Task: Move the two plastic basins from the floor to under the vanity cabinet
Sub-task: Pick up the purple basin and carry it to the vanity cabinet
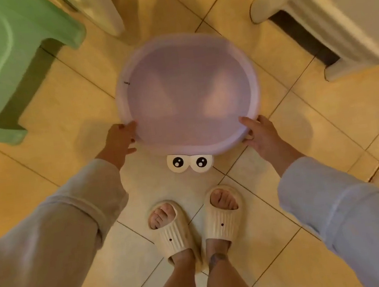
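The tiled floor [291,245] filled the view, its joints running diagonally. At the far left stood a green plastic stool [3,70], and at the far right a white fixture [334,11] reached out of frame (only its ribbed base and pale top showed). In the middle was the lilac plastic basin [187,93], round and somewhat blurred; whether it rested on the tiles or hung just above them could not be told. The left hand [120,141] gripped its near-left rim, thumb over the lip and fingers curled below. The right hand [260,133] clasped the near-right rim likewise. Nearer, two cream slippers [170,231] stood side by side. A pair of cartoon eyes [189,163] sat just beneath the basin's near edge.
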Available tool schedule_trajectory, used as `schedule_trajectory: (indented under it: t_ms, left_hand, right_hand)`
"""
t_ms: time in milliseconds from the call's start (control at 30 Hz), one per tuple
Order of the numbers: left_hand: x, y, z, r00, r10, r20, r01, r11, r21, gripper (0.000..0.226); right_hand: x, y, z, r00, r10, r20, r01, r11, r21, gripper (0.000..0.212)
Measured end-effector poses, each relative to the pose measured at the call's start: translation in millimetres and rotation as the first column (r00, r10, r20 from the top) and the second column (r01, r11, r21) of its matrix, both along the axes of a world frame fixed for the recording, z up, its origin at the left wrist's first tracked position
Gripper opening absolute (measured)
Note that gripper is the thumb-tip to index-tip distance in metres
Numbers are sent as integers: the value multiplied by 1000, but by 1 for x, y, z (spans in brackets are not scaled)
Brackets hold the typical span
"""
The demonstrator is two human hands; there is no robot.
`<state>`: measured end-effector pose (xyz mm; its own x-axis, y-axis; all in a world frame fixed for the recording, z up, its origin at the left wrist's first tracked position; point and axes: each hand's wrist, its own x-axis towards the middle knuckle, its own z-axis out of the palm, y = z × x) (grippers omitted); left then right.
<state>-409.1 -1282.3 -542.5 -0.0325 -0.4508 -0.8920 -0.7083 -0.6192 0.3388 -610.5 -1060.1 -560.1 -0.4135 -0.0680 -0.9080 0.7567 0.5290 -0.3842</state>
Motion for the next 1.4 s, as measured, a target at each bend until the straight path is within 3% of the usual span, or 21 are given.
schedule_trajectory:
  t_ms: [67,167,367,500,667,833,1100,1267,1400]
  left_hand:
    - [-6,0,-7,999,38,-20,-38,999,6,50]
    - [-10,0,-5,991,127,-36,-127,992,15,50]
    - [3,7,48,980,184,-75,-179,981,71,46]
    - [17,15,105,984,145,-102,-135,986,96,33]
    - [27,29,192,985,122,-124,-106,986,130,33]
    - [39,48,294,991,85,-105,-69,987,148,40]
    - [55,67,451,994,96,-45,-88,985,147,37]
    - [55,76,517,990,109,-92,-95,985,143,25]
    - [61,85,541,989,94,-118,-76,985,152,22]
  right_hand:
    - [3,-3,-12,1000,-1,25,2,1000,-12,57]
    - [8,-6,-13,994,-98,47,99,995,-13,53]
    - [17,2,49,981,-193,20,194,981,-14,48]
    - [19,15,111,991,-130,-11,130,991,29,43]
    - [20,35,195,998,-59,-9,59,997,58,35]
    - [29,51,294,994,-108,-12,108,993,37,39]
    - [56,85,441,988,-153,-8,153,988,-6,18]
    - [71,102,514,964,-264,-22,262,963,-64,30]
    - [86,118,550,950,-305,-68,300,950,-81,23]
